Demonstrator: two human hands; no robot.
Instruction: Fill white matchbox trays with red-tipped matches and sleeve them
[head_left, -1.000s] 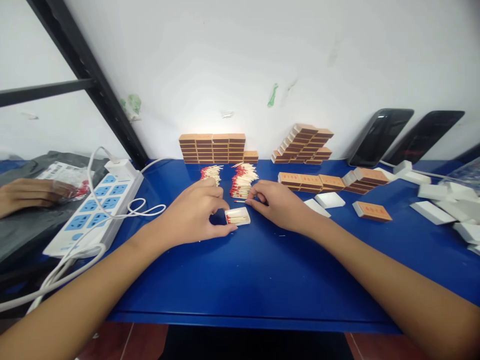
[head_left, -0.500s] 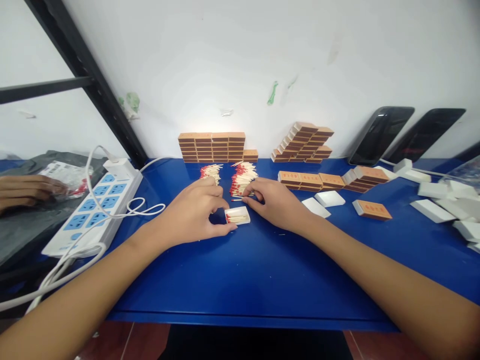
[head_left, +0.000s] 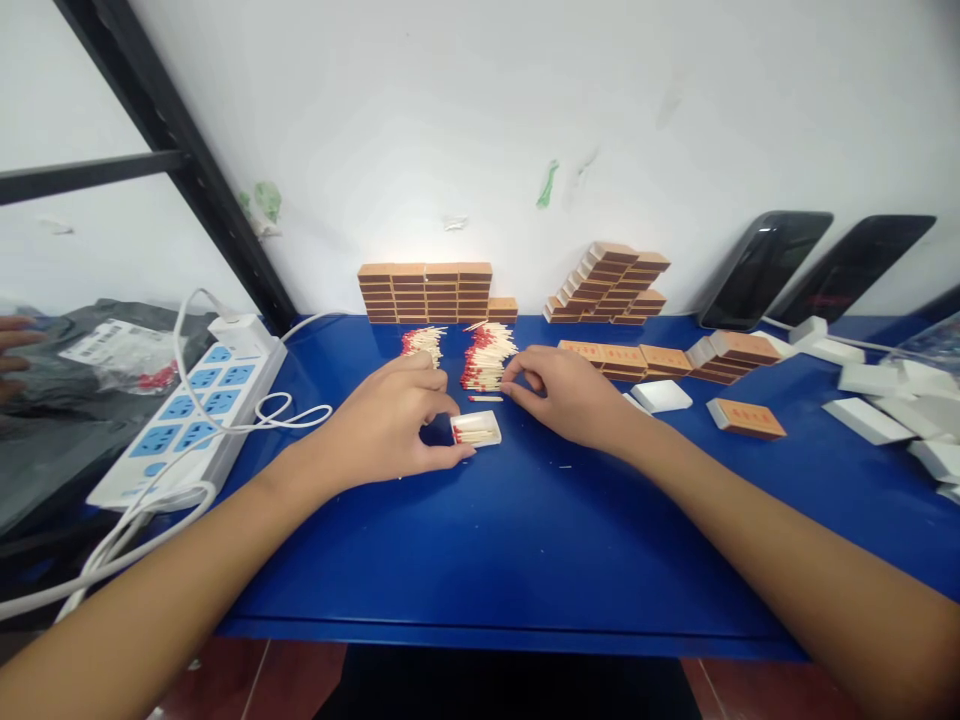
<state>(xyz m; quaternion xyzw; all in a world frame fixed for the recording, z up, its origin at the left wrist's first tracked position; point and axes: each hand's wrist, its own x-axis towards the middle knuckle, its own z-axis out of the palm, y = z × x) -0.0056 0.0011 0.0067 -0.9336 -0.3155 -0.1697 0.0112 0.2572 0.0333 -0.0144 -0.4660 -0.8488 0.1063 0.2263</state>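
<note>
My left hand [head_left: 397, 415] has its thumb and index finger around the left end of a small white matchbox tray [head_left: 491, 420]. Red-headed matches [head_left: 476, 436] lie inside it. Just behind the tray, a single match [head_left: 487, 399] rests on the blue table. My right hand [head_left: 559, 392] is curled at the right edge of a match pile [head_left: 487, 360], thumb and index tips close together. Whatever may be between those tips is too small to make out. A smaller match pile [head_left: 424, 343] is partly hidden behind my left hand.
Matchboxes stand stacked along the wall, in a left stack [head_left: 425, 293], a stepped stack [head_left: 607, 283] and a row [head_left: 622, 360]. White trays [head_left: 870, 420] lie at right. Two phones [head_left: 765, 270] lean back. A power strip [head_left: 187, 410] with cables and another person's hand [head_left: 15, 350] are at left.
My right hand has moved slightly right and back, uncovering the whole single match. My left hand stays at the tray. The other person's hand has pulled away toward the left edge.
</note>
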